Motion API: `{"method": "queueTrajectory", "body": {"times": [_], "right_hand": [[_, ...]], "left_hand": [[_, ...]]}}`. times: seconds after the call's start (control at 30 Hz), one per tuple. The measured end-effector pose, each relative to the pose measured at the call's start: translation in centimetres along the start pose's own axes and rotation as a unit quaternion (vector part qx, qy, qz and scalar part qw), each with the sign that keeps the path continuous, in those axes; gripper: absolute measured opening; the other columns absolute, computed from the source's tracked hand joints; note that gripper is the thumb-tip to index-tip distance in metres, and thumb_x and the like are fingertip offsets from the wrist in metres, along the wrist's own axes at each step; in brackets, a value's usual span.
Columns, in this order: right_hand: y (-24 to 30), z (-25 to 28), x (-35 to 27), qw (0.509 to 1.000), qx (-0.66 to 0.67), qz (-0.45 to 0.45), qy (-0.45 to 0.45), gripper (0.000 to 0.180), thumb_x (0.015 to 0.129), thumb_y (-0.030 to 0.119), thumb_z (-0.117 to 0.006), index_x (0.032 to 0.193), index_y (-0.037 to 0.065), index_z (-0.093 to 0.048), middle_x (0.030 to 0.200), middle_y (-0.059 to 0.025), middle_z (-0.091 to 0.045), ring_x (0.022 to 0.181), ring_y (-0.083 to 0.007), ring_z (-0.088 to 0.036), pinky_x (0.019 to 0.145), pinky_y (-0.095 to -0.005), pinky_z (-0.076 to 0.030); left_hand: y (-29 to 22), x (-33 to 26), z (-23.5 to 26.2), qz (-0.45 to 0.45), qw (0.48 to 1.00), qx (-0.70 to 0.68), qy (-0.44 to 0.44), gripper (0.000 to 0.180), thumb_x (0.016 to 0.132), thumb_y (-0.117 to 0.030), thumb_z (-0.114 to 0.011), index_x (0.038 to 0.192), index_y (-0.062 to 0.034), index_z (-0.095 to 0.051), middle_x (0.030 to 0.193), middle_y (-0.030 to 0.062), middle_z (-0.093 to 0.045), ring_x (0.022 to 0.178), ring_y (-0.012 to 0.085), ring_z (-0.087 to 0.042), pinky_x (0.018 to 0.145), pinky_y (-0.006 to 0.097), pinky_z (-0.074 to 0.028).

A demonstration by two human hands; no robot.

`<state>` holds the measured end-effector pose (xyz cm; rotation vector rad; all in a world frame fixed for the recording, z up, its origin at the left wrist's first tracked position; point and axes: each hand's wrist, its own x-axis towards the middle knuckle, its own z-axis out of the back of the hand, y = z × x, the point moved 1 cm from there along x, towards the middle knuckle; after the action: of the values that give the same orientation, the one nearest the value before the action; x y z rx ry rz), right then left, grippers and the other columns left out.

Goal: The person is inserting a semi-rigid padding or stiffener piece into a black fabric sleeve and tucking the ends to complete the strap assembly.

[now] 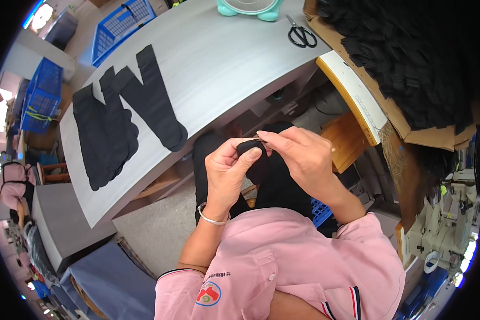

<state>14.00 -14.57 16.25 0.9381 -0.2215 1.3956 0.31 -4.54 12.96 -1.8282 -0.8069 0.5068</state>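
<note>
Above my lap, my left hand (pixel 226 168) is closed on a black sock (pixel 257 168), its thumb pressed against the folded top. My right hand (pixel 301 152) is pinched at the sock's upper edge, with a small thin metallic thing just showing at the fingertips; its kind is too small to tell. The lower part of the held sock blends into my dark trousers. On the grey table beyond my hands, a pile of black socks (pixel 104 141) lies to the left, and another black sock (pixel 157 101) lies flat beside it.
Black-handled scissors (pixel 302 36) lie on the table's far right, near a turquoise fan base (pixel 250 8). A cardboard box (pixel 352 69) heaped with black fabric pieces stands at right. Blue baskets (pixel 41 96) sit past the table's left edge. A person (pixel 16 184) works far left.
</note>
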Motion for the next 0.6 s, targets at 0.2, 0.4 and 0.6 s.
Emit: {"method": "queueTrajectory", "body": {"times": [0.2, 0.4, 0.6], "right_hand": [[-0.4, -3.0, -2.0, 0.939, 0.278, -0.205, 0.0, 0.03, 0.09, -0.003, -0.065, 0.119, 0.005, -0.071, 0.084, -0.0081, -0.067, 0.074, -0.0134, -0.069, 0.058, -0.0238, -0.052], [-0.2, -2.5, -1.9, 0.923, 0.273, -0.265, 0.048, 0.035, 0.081, 0.003, -0.078, 0.116, 0.003, -0.07, 0.088, -0.0064, -0.068, 0.077, -0.0103, -0.068, 0.061, -0.0246, -0.053], [-0.8, -7.1, -5.3, 0.823, 0.431, -0.348, 0.126, 0.029, 0.086, 0.014, -0.079, 0.071, 0.002, -0.057, 0.056, 0.0067, -0.04, 0.056, -0.001, -0.037, 0.048, -0.0242, -0.031]], "left_hand": [[0.2, 0.3, 1.2, 0.036, 0.999, 0.011, 0.006, 0.019, 0.093, -0.004, -0.067, 0.111, 0.0032, -0.067, 0.1, 0.0085, -0.072, 0.087, 0.0108, -0.067, 0.082, 0.023, -0.054], [-0.5, 0.7, 1.7, 0.066, 0.996, -0.054, -0.02, 0.025, 0.093, -0.003, -0.067, 0.118, 0.0027, -0.066, 0.111, 0.0133, -0.071, 0.09, 0.0134, -0.068, 0.085, 0.025, -0.055], [-0.3, 0.7, 0.8, 0.034, 0.999, -0.007, -0.01, 0.011, 0.089, -0.004, -0.072, 0.098, 0.0029, -0.071, 0.094, 0.0099, -0.074, 0.081, 0.01, -0.066, 0.076, 0.023, -0.055]]}}
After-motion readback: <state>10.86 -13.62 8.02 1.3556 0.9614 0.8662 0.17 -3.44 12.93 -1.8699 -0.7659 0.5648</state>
